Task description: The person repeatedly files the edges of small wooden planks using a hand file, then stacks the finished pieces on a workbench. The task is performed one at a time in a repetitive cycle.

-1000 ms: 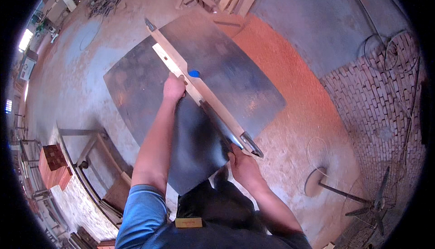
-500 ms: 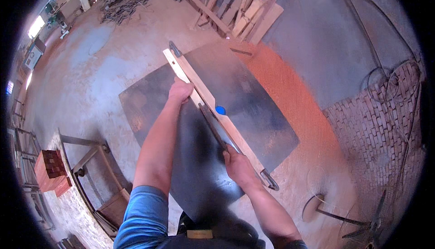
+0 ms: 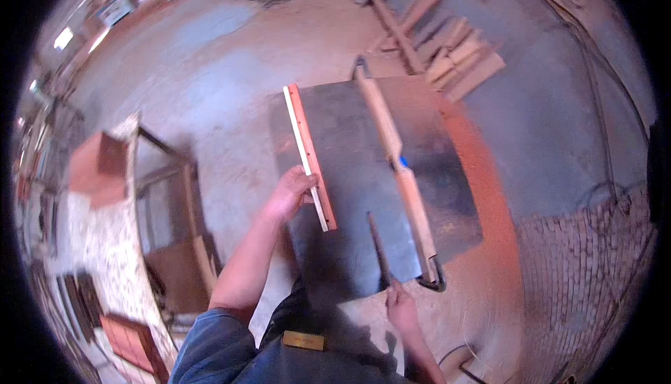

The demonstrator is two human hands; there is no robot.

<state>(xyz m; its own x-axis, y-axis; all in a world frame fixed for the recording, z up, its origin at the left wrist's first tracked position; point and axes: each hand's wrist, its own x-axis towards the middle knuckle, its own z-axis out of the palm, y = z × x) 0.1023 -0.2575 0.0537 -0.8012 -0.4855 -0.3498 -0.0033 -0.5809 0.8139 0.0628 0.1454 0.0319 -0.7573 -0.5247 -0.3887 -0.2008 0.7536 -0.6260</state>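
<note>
My left hand (image 3: 292, 192) is closed on a narrow wooden strip (image 3: 311, 146), pale on one side and reddish on the other, with small dark holes along it. It is held over the left part of a dark-topped table (image 3: 342, 139). My right hand (image 3: 401, 306), near the table's front edge, grips the end of a long, thin, dark tool (image 3: 378, 244) that looks like a file; its tip points away from me. Right of both lies a long wooden piece (image 3: 381, 115) with a notch and a blue spot (image 3: 404, 162). Dark clamps (image 3: 435, 279) sit at its ends.
Left of me stands a pale worktable (image 3: 126, 244) with reddish wooden blocks (image 3: 101, 167) on it. Lumber offcuts (image 3: 465, 62) lean at the back right. Orange sawdust (image 3: 482, 181) borders the table's right side, and a brick stack (image 3: 580, 265) stands farther right.
My left hand has taken the strip away from the clamped piece, to the left, and its reddish side now shows. My right hand has drawn the tool back toward me. The view has shifted.
</note>
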